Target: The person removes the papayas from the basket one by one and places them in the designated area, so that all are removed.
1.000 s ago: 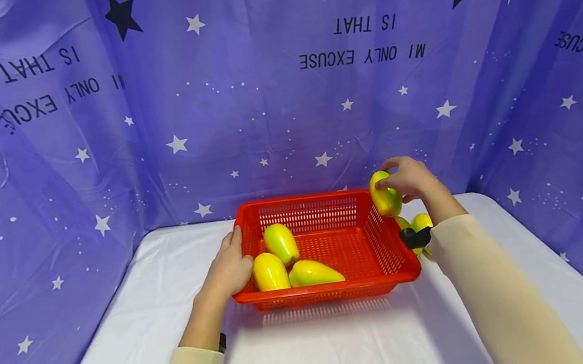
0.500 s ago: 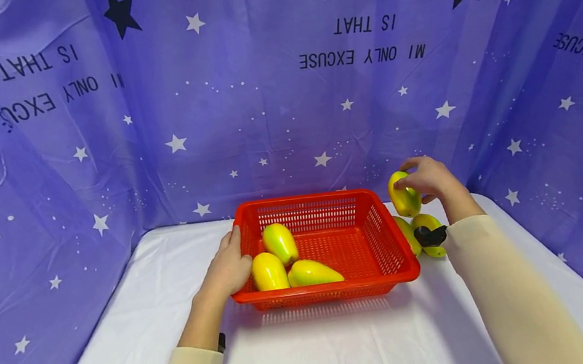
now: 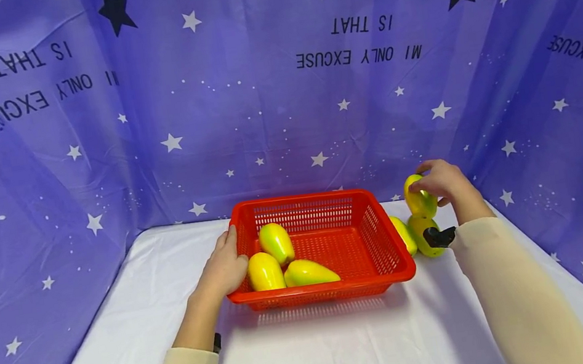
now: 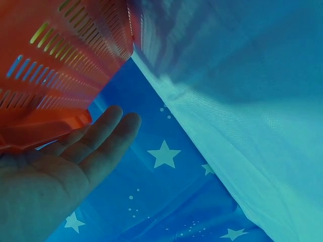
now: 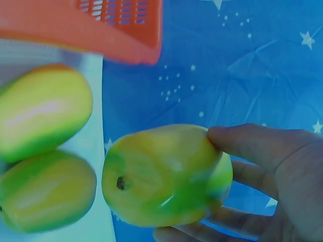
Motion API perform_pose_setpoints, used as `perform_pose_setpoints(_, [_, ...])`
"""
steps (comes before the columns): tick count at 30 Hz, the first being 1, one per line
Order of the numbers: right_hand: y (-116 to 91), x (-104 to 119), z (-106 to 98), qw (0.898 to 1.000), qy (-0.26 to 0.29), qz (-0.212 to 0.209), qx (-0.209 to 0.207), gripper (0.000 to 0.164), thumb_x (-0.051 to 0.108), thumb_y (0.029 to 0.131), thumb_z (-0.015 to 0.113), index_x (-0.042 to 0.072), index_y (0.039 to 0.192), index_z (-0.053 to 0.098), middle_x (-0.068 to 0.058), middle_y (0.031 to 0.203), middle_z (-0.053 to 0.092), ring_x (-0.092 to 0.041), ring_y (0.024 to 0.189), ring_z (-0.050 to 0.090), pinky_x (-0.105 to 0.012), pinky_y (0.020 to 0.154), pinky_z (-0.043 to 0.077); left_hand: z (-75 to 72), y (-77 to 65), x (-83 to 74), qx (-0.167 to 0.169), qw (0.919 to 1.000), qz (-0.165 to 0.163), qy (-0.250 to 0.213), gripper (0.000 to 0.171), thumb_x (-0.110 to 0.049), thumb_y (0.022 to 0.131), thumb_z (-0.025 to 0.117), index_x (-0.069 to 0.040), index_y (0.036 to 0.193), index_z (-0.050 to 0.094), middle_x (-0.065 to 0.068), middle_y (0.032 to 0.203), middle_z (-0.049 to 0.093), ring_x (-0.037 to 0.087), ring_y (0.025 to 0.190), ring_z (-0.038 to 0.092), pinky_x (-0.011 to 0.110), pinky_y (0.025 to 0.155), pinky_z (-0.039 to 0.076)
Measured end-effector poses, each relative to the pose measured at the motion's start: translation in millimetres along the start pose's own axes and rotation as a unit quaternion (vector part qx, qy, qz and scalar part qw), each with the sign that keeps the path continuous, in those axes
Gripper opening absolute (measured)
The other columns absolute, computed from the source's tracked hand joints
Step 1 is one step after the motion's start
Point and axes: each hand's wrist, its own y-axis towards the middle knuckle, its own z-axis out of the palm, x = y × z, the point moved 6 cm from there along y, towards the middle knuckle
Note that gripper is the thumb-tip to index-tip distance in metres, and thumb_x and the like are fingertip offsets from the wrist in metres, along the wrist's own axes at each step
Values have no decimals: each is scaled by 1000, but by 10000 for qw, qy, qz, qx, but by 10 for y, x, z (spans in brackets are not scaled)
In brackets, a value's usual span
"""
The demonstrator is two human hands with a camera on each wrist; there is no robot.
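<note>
Purple curtain (image 3: 260, 118) backs the white bench (image 3: 304, 354) and flanks both sides. Red basket (image 3: 323, 287) sits mid-bench, far rim near the curtain; white cloth runs from the near rim toward the viewer. Left hand (image 3: 223, 265) grips its left rim, fingers outside. Right hand (image 3: 445, 181) grips one mango (image 3: 421, 203) beyond the right rim, near two others (image 3: 404, 234) lying just outside that wall. Three mangoes (image 3: 276, 243) lie in the basket's left half; mesh floor shows to their right.
</note>
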Motion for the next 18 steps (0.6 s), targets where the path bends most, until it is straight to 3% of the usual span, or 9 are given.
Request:
perform_pose_setpoints(11, [8,-412,-116,9984,-263,502,-53,71,26,95,66,-8,151,38,-38,144,43,-54,122,53,-56,92,59,-7,11,5,-96,9999,41,41,77,-16,97,42,1,165,10,27,168,21,48,149,35,60,124,28])
perform_pose_setpoints(18, [-3,-605,-166,9979,-342,549,24,72,25,95,65,-10,150,36,-40,144,40,-54,119,53,-56,92,60,-8,20,11,-59,10000,-22,35,77,-17,97,41,0,165,10,26,169,19,49,149,35,62,123,27])
